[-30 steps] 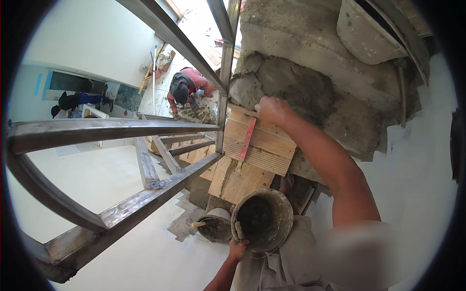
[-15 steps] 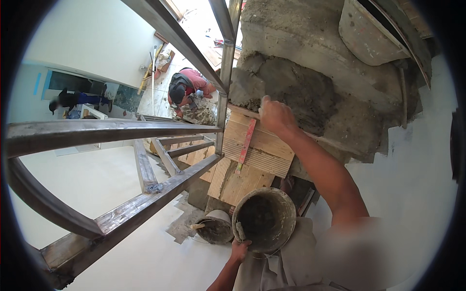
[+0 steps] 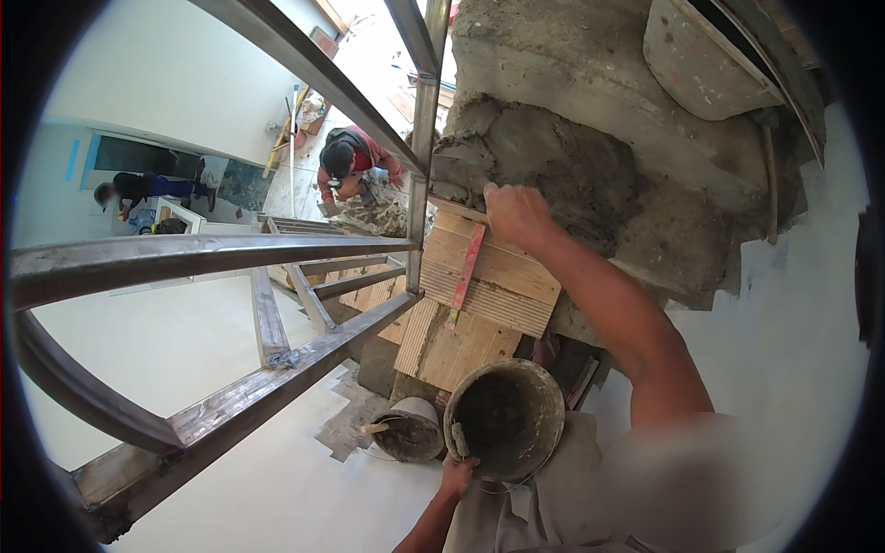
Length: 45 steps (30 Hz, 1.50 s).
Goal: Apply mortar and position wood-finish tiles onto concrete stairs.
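My right hand (image 3: 516, 214) is closed at the front edge of a step, around what looks like a trowel. Its grey, mortar-smeared blade (image 3: 461, 173) lies left of the fist, and the handle is hidden in my fingers. Wet grey mortar (image 3: 562, 161) is spread over the step beyond. Low in the view, my left hand (image 3: 458, 475) grips the near left side of a bucket (image 3: 555, 405), which is tilted so its dark, mortar-coated inside shows. Wood-look tiles (image 3: 475, 346) cover the stair below the mortar, with a red level-like strip (image 3: 467, 267) lying across them.
A metal railing (image 3: 221, 253) runs along the left side. A smaller bucket (image 3: 410, 438) with a wooden-handled tool stands left of mine. A large tub (image 3: 691, 64) sits at the upper right. One person (image 3: 346, 161) crouches below the stairs; another (image 3: 147, 187) is farther left.
My right hand has shifted slightly left along the step edge, and the blade with it. The crouching person has moved a little. My left hand stays on the bucket.
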{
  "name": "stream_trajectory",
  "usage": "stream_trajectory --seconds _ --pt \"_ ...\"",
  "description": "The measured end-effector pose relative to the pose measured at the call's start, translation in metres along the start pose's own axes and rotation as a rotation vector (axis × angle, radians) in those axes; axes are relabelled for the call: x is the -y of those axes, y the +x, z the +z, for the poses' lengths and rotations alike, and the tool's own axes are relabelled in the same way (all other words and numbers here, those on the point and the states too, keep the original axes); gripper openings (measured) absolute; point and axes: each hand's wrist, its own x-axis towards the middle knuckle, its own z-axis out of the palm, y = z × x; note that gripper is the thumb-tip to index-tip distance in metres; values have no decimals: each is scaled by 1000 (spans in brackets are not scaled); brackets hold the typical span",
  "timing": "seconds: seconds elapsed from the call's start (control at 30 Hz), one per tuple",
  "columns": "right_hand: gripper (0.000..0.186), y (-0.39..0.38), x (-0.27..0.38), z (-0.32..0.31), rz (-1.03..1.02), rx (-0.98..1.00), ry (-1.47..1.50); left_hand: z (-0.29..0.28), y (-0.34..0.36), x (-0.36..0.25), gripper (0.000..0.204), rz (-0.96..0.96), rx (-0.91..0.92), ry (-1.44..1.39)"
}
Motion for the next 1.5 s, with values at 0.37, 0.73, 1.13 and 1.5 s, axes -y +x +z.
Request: stream_trajectory --seconds 0.37,0.73,1.13,1.5 --pt "18 -4 -5 -9 -30 78 -11 9 1 -4 51 -19 -32 60" --pt "16 -18 -10 3 23 44 21 7 7 -3 51 -48 -21 50" --pt "49 -8 -52 -25 593 219 799 0 3 -2 52 8 -37 114" --pt "39 -1 -62 -8 0 149 31 4 15 -7 48 -30 -34 133"
